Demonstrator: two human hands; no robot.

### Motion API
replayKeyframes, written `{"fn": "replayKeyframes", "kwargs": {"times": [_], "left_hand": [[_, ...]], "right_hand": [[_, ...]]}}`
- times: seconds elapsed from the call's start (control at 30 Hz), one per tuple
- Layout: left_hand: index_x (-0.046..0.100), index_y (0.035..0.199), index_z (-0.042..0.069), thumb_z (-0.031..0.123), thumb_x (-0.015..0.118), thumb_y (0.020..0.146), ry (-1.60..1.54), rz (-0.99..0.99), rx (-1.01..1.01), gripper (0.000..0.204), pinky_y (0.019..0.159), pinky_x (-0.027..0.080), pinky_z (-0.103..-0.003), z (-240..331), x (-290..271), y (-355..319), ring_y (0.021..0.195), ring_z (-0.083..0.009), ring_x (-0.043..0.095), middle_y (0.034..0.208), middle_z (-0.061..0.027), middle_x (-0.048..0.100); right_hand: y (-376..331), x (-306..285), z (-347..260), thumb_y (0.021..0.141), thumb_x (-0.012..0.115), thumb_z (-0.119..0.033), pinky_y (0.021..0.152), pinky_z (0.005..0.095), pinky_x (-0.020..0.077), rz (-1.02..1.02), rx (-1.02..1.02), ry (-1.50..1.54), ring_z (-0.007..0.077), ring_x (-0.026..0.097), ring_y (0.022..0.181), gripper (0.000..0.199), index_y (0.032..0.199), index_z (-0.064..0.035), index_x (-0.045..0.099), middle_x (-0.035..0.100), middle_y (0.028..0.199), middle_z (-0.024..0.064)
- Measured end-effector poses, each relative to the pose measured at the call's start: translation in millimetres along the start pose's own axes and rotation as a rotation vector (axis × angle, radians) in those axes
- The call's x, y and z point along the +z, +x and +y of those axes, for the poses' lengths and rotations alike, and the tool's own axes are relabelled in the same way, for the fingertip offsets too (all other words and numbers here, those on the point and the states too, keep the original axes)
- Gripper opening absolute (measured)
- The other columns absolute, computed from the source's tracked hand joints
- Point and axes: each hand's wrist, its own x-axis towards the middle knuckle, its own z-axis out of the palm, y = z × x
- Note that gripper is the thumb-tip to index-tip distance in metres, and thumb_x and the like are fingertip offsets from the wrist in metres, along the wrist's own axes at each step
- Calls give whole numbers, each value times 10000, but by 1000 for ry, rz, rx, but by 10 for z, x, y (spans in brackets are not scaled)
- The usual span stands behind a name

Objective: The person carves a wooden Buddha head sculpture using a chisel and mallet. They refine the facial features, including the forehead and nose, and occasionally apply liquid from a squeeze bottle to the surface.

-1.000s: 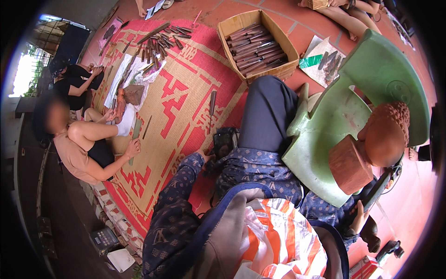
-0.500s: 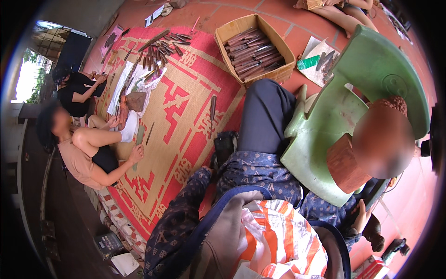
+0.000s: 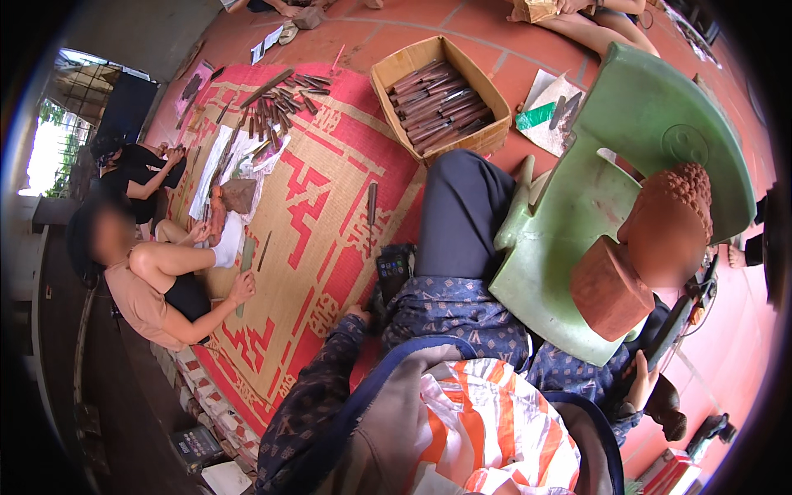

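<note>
My left hand [image 3: 356, 313] is low beside my left thigh, against a dark strap or case, its fingers mostly hidden. Just beyond it a phone [image 3: 393, 266] with a lit screen rests by my leg. At the far right, my right hand [image 3: 641, 381] has its fingers closed on the edge of a dark flat object [image 3: 672, 330] of unclear kind. In front of that hand, a reddish-brown carved head [image 3: 609, 289] with a knobbly crown lies tilted on a green plastic chair [image 3: 569, 206].
A cardboard box [image 3: 495, 132] of wooden-handled chisels stands ahead, with more chisels [image 3: 276, 107] on the red patterned mat [image 3: 330, 214]. One chisel [image 3: 372, 202] lies nearer. On the left a person [image 3: 157, 305] sits holding a greenish bar; others sit farther off.
The whole view has shifted slightly. The phone's screen, dark before, now shows lit icons. Both my hands keep nearly the same places.
</note>
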Motion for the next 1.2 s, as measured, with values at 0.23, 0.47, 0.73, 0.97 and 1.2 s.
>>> {"fn": "replayKeyframes", "kwargs": {"times": [0.23, 0.47, 0.73, 0.97, 1.2], "left_hand": [[634, 1071, 31, 258, 544, 756, 46, 131, -36, 398, 904, 460, -444, -48, -756, 262, 1007, -396, 601, 1034, -238, 637], [626, 908, -15, 216, 720, 775, -532, 23, -223, 282, 421, 455, -326, 501, -1443, 384, 536, -214, 611, 691, -130, 627], [460, 1186, 34, 83, 545, 894, -1064, -265, 152, 309, 417, 423, -227, 1246, -1067, 628, 1085, -269, 612, 1221, -153, 592], [668, 783, -1, 405, 682, 780, -201, 626, 63, 407, 532, 528, -331, 870, -919, 624, 595, -213, 674, 687, -150, 672], [671, 952, -26, 315, 729, 739, -125, 8, -89, 407, 558, 535, -308, 1188, -1004, -30, 561, -198, 665, 728, -139, 682]], "right_hand": [[25, -25, 25, 860, 628, -148, 443, 220, 369, -4, 5, -8, 89, 465, 499, 149, 926, -39, 549, 502, 663, 4], [-9, 33, -25, 854, 637, -154, 446, 221, 371, 10, 4, -13, 89, 464, 497, 158, 920, -36, 554, 501, 652, 3], [-30, 60, -104, 843, 654, -162, 459, 221, 370, 32, 24, -38, 87, 470, 509, 155, 857, -50, 548, 516, 656, 3], [35, -50, 3, 849, 645, -154, 462, 222, 377, 3, 38, -62, 86, 470, 513, 150, 895, -44, 553, 511, 664, 3], [-19, 89, -88, 851, 648, -155, 459, 218, 373, 24, 61, -32, 91, 468, 506, 151, 899, -33, 574, 508, 651, 4]]}}
